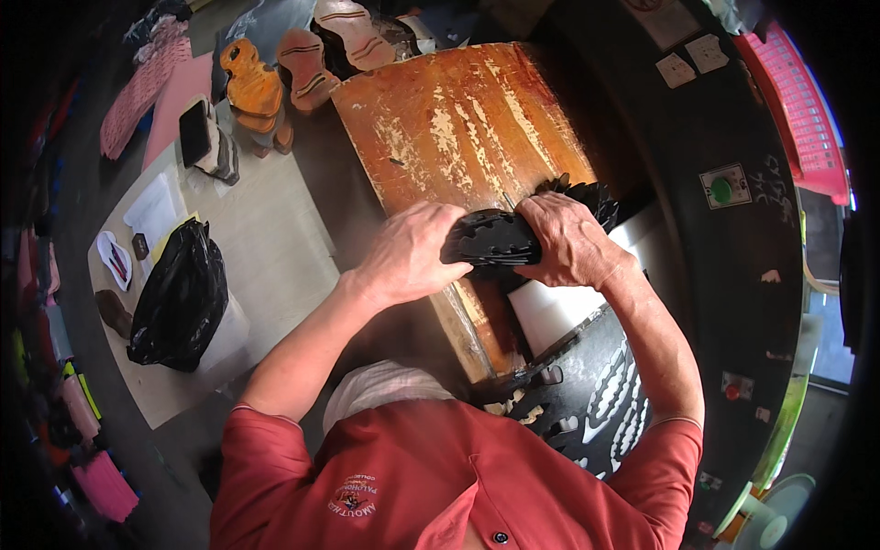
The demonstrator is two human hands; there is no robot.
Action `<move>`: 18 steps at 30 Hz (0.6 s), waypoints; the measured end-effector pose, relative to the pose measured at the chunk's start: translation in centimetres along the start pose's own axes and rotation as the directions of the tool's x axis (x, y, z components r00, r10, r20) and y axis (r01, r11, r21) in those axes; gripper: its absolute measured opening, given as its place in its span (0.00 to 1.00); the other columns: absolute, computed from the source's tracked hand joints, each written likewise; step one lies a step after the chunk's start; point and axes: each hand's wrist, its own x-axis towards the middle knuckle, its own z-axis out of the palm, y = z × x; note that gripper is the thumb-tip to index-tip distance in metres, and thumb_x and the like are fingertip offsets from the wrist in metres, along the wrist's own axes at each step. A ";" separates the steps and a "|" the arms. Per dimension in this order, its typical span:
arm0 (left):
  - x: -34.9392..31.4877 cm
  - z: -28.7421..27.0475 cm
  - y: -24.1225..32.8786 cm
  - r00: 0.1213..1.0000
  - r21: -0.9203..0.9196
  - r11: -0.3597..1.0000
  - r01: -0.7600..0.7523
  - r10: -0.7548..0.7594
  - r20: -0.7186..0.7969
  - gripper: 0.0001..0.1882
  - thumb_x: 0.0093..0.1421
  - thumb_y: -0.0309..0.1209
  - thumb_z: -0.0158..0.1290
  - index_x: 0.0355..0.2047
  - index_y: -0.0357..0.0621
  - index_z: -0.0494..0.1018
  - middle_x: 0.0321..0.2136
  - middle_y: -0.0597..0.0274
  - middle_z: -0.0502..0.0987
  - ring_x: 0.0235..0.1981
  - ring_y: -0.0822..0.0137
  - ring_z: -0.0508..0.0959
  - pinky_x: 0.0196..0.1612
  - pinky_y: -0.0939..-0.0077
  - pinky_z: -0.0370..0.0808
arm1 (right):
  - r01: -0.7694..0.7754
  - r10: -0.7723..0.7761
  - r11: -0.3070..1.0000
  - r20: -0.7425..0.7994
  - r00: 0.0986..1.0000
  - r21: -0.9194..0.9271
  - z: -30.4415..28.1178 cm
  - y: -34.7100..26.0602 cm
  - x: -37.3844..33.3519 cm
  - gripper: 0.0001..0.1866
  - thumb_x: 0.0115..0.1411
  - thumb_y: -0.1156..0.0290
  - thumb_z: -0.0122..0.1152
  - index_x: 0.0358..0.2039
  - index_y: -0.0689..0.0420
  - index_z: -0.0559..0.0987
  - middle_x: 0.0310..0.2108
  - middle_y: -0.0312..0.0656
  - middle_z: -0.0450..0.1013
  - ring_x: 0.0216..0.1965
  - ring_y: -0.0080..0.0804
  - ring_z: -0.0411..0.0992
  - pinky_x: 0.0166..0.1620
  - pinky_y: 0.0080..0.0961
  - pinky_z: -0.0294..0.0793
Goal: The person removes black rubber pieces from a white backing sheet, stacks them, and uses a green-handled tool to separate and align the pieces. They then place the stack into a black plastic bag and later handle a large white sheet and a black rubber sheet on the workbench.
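Note:
A thick stack of thin black die-cut pieces (495, 240) with notched, wavy edges is held between my two hands. My left hand (411, 249) grips its left end, thumb below and fingers over the top. Around the right end closes my right hand (570, 236). The stack is over the near part of a worn orange-brown wooden board (440, 128). Just beyond my right hand, more black jagged-edged pieces (598, 202) stick out, partly hidden by it. Below my right forearm lies a black sheet (559, 394) with long scalloped cut-outs.
A pale table (275, 247) at the left bears a black plastic bag (183, 298) and a phone (194, 133). Several shoe-sole-shaped cutting dies (252, 81) stand at the back. A dark machine body with a green button (721, 190) rises at the right, near a pink basket (807, 119).

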 end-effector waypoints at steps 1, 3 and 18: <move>-0.1 0.4 0.0 1.000 -0.047 0.999 0.000 0.001 0.017 0.33 0.49 0.37 0.72 0.53 0.39 0.72 0.46 0.48 0.80 0.45 0.46 0.80 0.53 0.56 0.77 | 0.094 -0.095 0.995 -0.085 0.992 -0.021 0.2 0.0 0.0 0.27 0.43 0.68 0.77 0.43 0.62 0.75 0.35 0.54 0.77 0.39 0.54 0.78 0.47 0.42 0.79; -0.2 0.8 0.0 1.000 -0.043 0.999 -0.017 0.016 -0.001 0.28 0.50 0.35 0.71 0.48 0.39 0.75 0.44 0.49 0.80 0.45 0.47 0.81 0.50 0.57 0.78 | 0.066 -0.064 0.998 -0.055 0.996 0.019 0.5 -0.1 -0.2 0.32 0.43 0.70 0.77 0.49 0.64 0.74 0.39 0.54 0.77 0.41 0.55 0.78 0.48 0.42 0.80; 0.9 0.5 -2.3 0.996 -0.984 0.164 -0.071 -0.050 -0.080 0.51 0.54 0.48 0.74 0.69 0.36 0.62 0.58 0.60 0.75 0.58 0.71 0.73 0.62 0.74 0.69 | -0.332 0.379 0.837 -0.024 0.925 0.436 -4.5 -3.1 -1.9 0.30 0.46 0.70 0.79 0.51 0.63 0.80 0.42 0.50 0.83 0.45 0.43 0.82 0.50 0.36 0.79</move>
